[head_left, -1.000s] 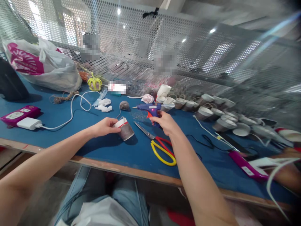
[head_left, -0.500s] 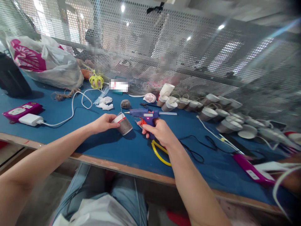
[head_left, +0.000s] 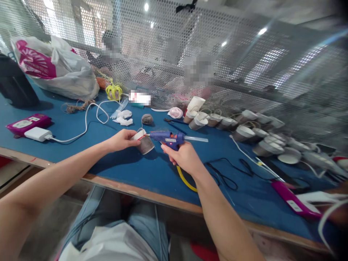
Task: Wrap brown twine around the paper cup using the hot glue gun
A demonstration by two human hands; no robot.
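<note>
Starting far left near the worktop's [head_left: 125,172] front edge, there's a purple power strip [head_left: 23,124]. Next, the left hand [head_left: 123,140], fingers and thumb pinched closed on the rim of a small cup [head_left: 147,146], left of centre between front and back edges. Now the danger: the glue gun's [head_left: 163,137] nozzle [head_left: 147,135] is right at that rim, close to those fingers, so a slip of either hand could burn them or smear glue, I'd say. The cup is tilted, grey around the body, white toward the mouth with a red line, a grey strand leading to a yarn ball [head_left: 147,119] nearer the back edge. Across to the right hand [head_left: 185,156], fingers curled round the gun's grip; whether the trigger's squeezed, I can't tell. Grey cups [head_left: 244,133] crowd the back edge, farther right.
</note>
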